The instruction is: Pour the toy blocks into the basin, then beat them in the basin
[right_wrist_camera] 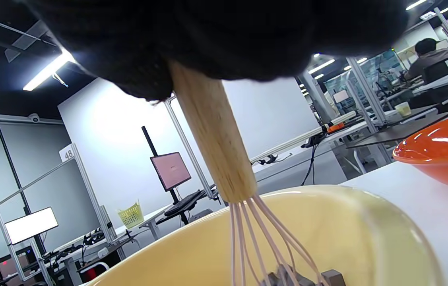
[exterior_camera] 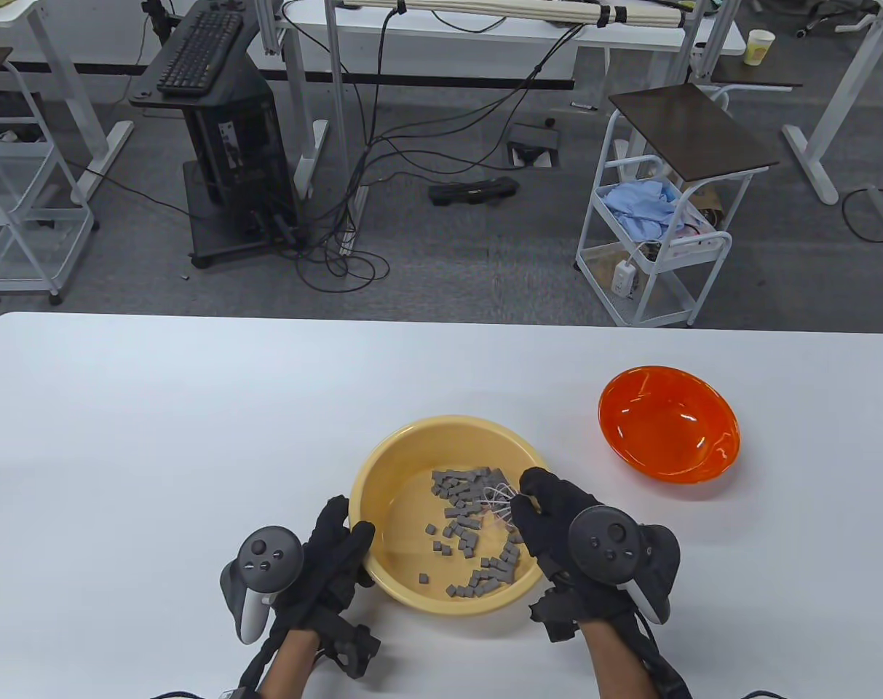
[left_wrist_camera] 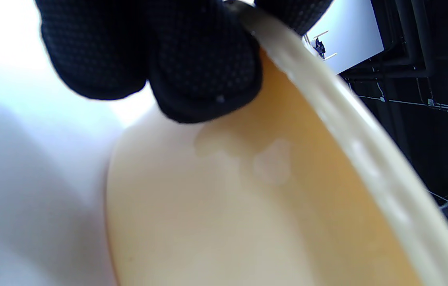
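A round pale-yellow plastic basin (exterior_camera: 383, 466) sits on the white table (exterior_camera: 157, 437), with small grey toy cubes (exterior_camera: 470, 524) scattered across its floor. The right hand (exterior_camera: 557, 524) reaches over the near-right rim, fingers curled tight round the wooden handle of a wire whisk (right_wrist_camera: 216, 139), whose loops stand among the cubes. The left hand (exterior_camera: 332, 553) pinches the basin's near-left rim. A glossy orange plastic bowl (exterior_camera: 667, 422) stands apart to the right.

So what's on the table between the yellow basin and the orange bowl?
Nothing: in the table view the stretch of white table between the basin and the orange bowl is bare.
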`<state>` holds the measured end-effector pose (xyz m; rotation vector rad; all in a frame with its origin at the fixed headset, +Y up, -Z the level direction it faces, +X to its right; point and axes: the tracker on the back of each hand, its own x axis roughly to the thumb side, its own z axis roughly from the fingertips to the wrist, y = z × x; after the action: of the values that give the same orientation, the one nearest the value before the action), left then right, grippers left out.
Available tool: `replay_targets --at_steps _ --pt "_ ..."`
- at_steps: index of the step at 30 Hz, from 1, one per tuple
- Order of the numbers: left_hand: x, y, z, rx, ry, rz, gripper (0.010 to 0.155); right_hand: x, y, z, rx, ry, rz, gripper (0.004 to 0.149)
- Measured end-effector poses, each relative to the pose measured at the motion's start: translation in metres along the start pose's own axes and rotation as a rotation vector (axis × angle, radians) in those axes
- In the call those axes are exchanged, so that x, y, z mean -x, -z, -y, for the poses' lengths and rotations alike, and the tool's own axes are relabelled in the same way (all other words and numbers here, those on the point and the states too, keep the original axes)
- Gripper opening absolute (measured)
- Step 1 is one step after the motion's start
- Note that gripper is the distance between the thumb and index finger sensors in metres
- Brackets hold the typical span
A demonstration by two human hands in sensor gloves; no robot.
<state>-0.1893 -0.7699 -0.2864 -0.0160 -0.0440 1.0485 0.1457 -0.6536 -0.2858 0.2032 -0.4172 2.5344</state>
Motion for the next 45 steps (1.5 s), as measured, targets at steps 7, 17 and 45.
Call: replay_targets --at_steps 7,17,45 --pt "0.000 0.000 0.000 0.004 -0.005 0.000 0.068 0.010 0.002 -0.026 -0.112 0.122 -0.014 0.047" --pt "0.000 0.000 0.000 0.000 -0.004 -0.002 0.068 0.012 0.007 -0.043 -0.373 0.430 -0.011 0.052" --pt "0.001 0.000 0.000 -0.008 -0.008 -0.008 0.068 0.004 0.005 0.020 -0.251 0.241 0.008 0.038"
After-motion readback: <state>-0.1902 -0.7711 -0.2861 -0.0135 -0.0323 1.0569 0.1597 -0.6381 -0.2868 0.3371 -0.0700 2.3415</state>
